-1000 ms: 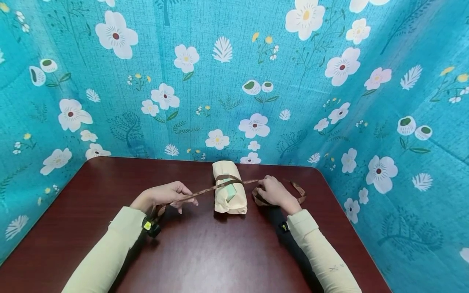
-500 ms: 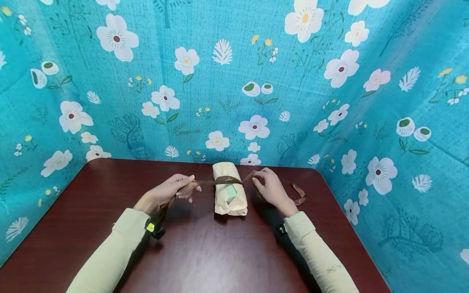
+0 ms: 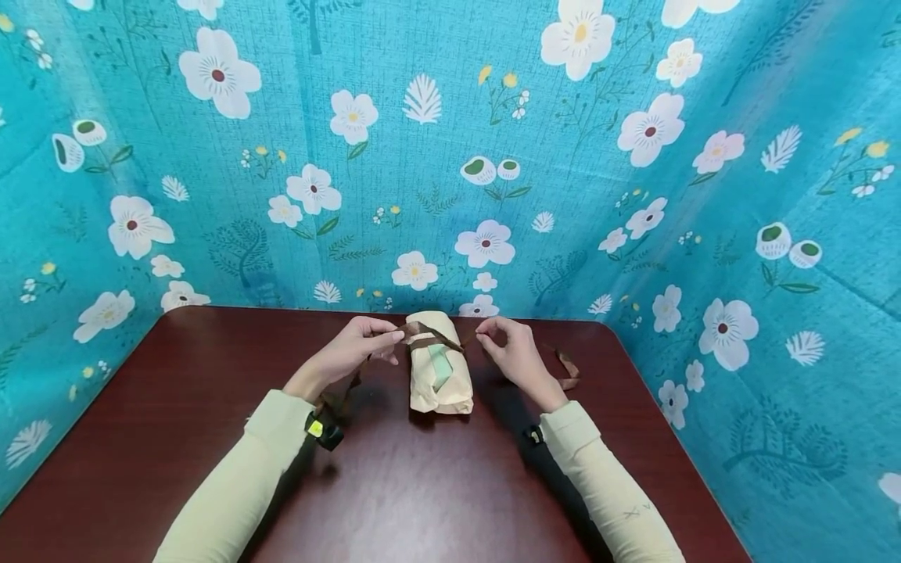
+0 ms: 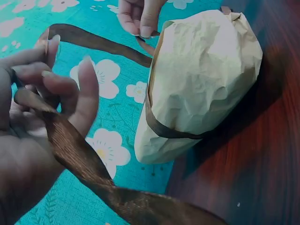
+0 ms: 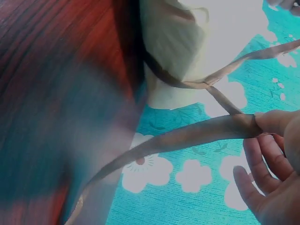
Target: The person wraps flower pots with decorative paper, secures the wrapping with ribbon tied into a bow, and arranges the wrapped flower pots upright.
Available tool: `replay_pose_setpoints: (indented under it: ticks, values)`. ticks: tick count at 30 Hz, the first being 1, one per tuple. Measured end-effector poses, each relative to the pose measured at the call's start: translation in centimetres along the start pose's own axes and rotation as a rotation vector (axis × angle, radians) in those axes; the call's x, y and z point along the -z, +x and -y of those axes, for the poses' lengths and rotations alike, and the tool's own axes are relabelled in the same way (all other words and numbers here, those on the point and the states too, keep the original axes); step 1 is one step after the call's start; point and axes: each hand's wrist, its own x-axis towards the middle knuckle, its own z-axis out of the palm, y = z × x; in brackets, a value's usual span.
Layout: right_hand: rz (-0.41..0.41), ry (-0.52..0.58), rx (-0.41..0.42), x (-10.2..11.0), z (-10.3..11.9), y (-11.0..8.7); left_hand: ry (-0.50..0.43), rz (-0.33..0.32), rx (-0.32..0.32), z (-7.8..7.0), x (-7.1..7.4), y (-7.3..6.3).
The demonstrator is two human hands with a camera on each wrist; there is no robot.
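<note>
A parcel wrapped in cream paper lies near the table's far edge, a green patch on its top. Brown ribbon runs round its middle and out to both sides. Just left of the parcel, my left hand pinches one length at the fingertips; the rest passes through its bent fingers and trails below, as the left wrist view shows. Right of the parcel, my right hand pinches the other length between thumb and fingers. In the right wrist view, that ribbon hangs away from the fingertips in a long tail.
The dark red-brown table has rounded far corners. Behind it and along the sides hangs a blue flowered cloth. A loose loop of ribbon lies right of my right hand.
My left hand has moved right and up to the parcel's left edge, its ribbon now slanting across the parcel top. The right hand has risen slightly toward the far edge, still pinching its ribbon.
</note>
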Motion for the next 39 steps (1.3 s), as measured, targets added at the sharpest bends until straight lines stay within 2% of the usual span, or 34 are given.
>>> replay_pose_setpoints:
  ticks: [3, 7, 14, 18, 22, 29, 35, 39]
  values:
    - [-0.029, 0.036, 0.029, 0.1, 0.4, 0.2, 0.040, -0.058, 0.016, -0.1, -0.3, 0.3]
    - [-0.058, 0.063, 0.083, 0.4, 1.1, 0.6, 0.035, -0.117, -0.019, -0.5, -0.4, 0.6]
    - [-0.078, 0.083, 0.111, 0.9, 2.4, 1.4, -0.102, -0.237, -0.111, -1.3, -0.2, 0.4]
    - [-0.091, 0.079, 0.116, 1.2, 2.6, 1.4, -0.137, -0.304, -0.140, -1.5, 0.3, -0.4]
    - [-0.089, 0.067, 0.111, 1.3, 2.0, 1.2, -0.173, -0.339, -0.149, -1.2, 1.3, -1.7]
    - [-0.036, 0.049, 0.070, 1.3, 0.8, 0.6, -0.205, -0.423, -0.110, -0.4, 3.3, -4.1]
    - [0.042, 0.026, 0.013, 1.1, 0.2, 0.2, -0.241, -0.461, -0.118, 0.0, 4.0, -4.9]
    - [0.063, 0.018, -0.004, 0.9, -0.1, 0.0, -0.279, -0.509, -0.121, 0.5, 4.1, -5.1]
